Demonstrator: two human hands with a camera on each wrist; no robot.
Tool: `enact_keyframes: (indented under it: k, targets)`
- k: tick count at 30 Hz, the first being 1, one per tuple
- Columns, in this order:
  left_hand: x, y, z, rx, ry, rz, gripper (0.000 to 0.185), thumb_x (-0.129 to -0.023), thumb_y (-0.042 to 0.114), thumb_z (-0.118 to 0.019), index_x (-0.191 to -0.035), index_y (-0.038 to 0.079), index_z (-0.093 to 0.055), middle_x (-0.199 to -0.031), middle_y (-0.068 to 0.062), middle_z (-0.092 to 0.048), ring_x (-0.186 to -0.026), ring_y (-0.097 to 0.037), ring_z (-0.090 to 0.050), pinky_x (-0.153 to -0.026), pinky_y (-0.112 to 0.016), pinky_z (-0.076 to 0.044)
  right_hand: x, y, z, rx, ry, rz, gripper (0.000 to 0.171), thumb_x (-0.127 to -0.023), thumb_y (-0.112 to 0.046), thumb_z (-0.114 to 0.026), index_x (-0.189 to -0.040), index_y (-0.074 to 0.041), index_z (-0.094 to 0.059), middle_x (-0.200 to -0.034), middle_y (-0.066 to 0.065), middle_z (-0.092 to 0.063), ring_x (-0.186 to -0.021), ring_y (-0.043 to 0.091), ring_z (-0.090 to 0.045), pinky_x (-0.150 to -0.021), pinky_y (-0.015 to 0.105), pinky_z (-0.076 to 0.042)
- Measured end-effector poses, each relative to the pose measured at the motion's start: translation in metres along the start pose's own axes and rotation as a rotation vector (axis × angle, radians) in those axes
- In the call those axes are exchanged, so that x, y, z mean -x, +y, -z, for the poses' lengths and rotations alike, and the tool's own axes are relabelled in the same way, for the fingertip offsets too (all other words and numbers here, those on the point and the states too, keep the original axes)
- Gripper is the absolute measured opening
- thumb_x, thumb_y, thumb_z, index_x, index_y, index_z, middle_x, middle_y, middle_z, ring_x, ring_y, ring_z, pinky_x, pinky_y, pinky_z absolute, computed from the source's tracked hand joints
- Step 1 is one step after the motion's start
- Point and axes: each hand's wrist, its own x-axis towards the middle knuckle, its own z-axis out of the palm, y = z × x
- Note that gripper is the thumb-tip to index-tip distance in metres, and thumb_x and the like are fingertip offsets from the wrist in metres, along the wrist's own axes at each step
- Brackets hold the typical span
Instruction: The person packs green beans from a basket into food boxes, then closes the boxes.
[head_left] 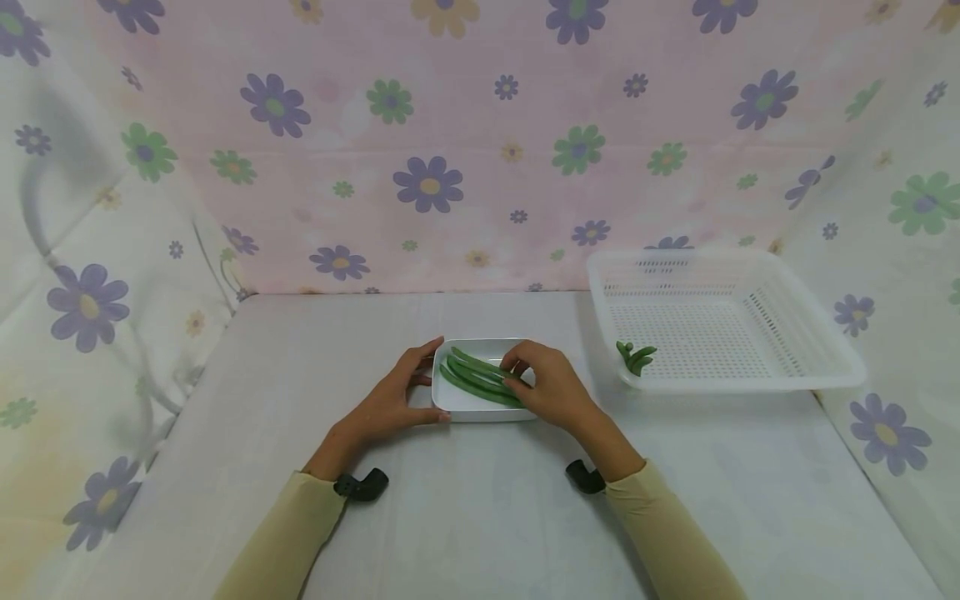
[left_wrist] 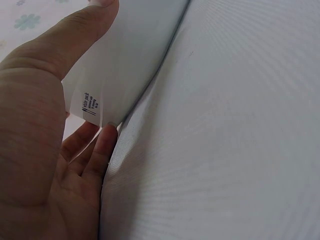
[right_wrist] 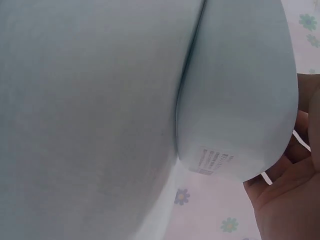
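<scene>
A white rectangular dish sits mid-table in the head view, with several long green beans lying in it. My left hand grips the dish's left end, thumb at the near corner and fingers at the far corner. The left wrist view shows that end wall of the dish, bearing a small label, between thumb and fingers. My right hand reaches over the dish's right side, its curled fingers and thumb pinching a bean. In the right wrist view only the dish's outer wall and my palm appear.
A white perforated basket stands at the back right, with a few green bean pieces in its near left corner. Flowered cloth walls close in the left, back and right sides. A pale cloth covers the table.
</scene>
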Motion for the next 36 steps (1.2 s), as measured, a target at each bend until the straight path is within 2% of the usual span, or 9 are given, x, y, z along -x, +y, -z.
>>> enact_keyframes:
  k: [3,6,11,13,18,24,27,33,36]
  targets:
    - [-0.001,-0.005,0.0,-0.005,-0.002,0.001,0.12,-0.08,0.025,-0.097,-0.169,0.038,-0.018,-0.164,-0.006,-0.037,-0.142,-0.024,-0.05,-0.114,-0.048,-0.048,0.0,0.0,-0.001,0.012,-0.017,-0.006,0.019,-0.091,0.001,-0.081,-0.106,-0.008,-0.073,-0.103,0.002,-0.073,-0.09,0.016,-0.07,-0.08,0.043,-0.061]
    - [-0.001,-0.007,0.001,-0.014,-0.005,0.0,0.119,-0.08,0.031,-0.097,-0.168,0.04,-0.019,-0.162,-0.002,-0.039,-0.141,-0.02,-0.05,-0.114,-0.043,-0.049,0.0,0.001,-0.002,0.022,-0.029,-0.026,0.017,-0.091,0.002,-0.08,-0.105,-0.008,-0.074,-0.103,0.002,-0.073,-0.09,0.016,-0.07,-0.08,0.042,-0.061]
    - [-0.001,-0.008,0.001,-0.029,-0.008,-0.011,0.118,-0.081,0.036,-0.096,-0.171,0.027,-0.02,-0.162,-0.001,-0.039,-0.14,-0.02,-0.051,-0.114,-0.04,-0.049,0.0,0.002,-0.004,0.048,-0.044,-0.054,0.016,-0.092,0.001,-0.08,-0.104,-0.008,-0.075,-0.104,0.001,-0.073,-0.091,0.016,-0.07,-0.081,0.039,-0.06]
    - [-0.002,-0.009,0.001,-0.029,-0.011,-0.014,0.118,-0.082,0.036,-0.095,-0.171,0.026,-0.02,-0.162,-0.002,-0.039,-0.141,-0.021,-0.051,-0.114,-0.041,-0.049,0.0,0.002,-0.005,0.058,-0.047,-0.055,0.017,-0.092,0.001,-0.08,-0.105,-0.008,-0.075,-0.104,0.001,-0.073,-0.091,0.016,-0.071,-0.081,0.038,-0.06]
    - [-0.001,-0.008,0.002,-0.025,-0.015,-0.004,0.118,-0.081,0.036,-0.096,-0.17,0.035,-0.019,-0.161,-0.001,-0.04,-0.14,-0.02,-0.052,-0.115,-0.043,-0.049,0.0,0.002,-0.005,0.063,-0.063,-0.061,0.017,-0.091,0.003,-0.079,-0.105,-0.007,-0.076,-0.104,0.003,-0.074,-0.09,0.017,-0.073,-0.083,0.039,-0.06]
    - [-0.001,-0.008,0.001,-0.016,-0.011,-0.003,0.118,-0.08,0.032,-0.097,-0.169,0.037,-0.02,-0.16,0.0,-0.04,-0.139,-0.02,-0.052,-0.114,-0.044,-0.049,-0.001,0.0,-0.005,0.047,-0.099,-0.093,0.018,-0.092,0.004,-0.077,-0.106,-0.006,-0.076,-0.104,0.004,-0.075,-0.092,0.018,-0.073,-0.087,0.041,-0.061]
    - [-0.001,-0.007,0.0,-0.02,-0.005,0.002,0.119,-0.08,0.026,-0.097,-0.169,0.037,-0.019,-0.161,-0.003,-0.039,-0.139,-0.022,-0.052,-0.114,-0.043,-0.049,-0.001,0.0,-0.004,0.05,-0.105,-0.087,0.017,-0.092,0.005,-0.077,-0.106,-0.005,-0.077,-0.104,0.004,-0.075,-0.093,0.019,-0.072,-0.089,0.042,-0.06]
    - [0.0,0.008,0.001,0.004,-0.005,-0.004,0.119,-0.08,0.014,-0.096,-0.17,0.022,-0.019,-0.162,-0.017,-0.038,-0.141,-0.034,-0.05,-0.114,-0.048,-0.048,0.0,0.0,-0.003,0.046,-0.102,-0.041,0.015,-0.092,0.005,-0.076,-0.105,-0.004,-0.076,-0.103,0.006,-0.074,-0.096,0.022,-0.072,-0.089,0.044,-0.061]
    - [0.001,0.013,0.002,0.018,-0.01,-0.008,0.118,-0.08,0.013,-0.096,-0.17,0.02,-0.019,-0.162,-0.02,-0.037,-0.142,-0.036,-0.049,-0.113,-0.051,-0.048,0.001,0.0,-0.003,0.053,-0.101,-0.016,0.013,-0.093,0.003,-0.076,-0.104,-0.003,-0.076,-0.103,0.006,-0.073,-0.097,0.022,-0.072,-0.089,0.043,-0.061]
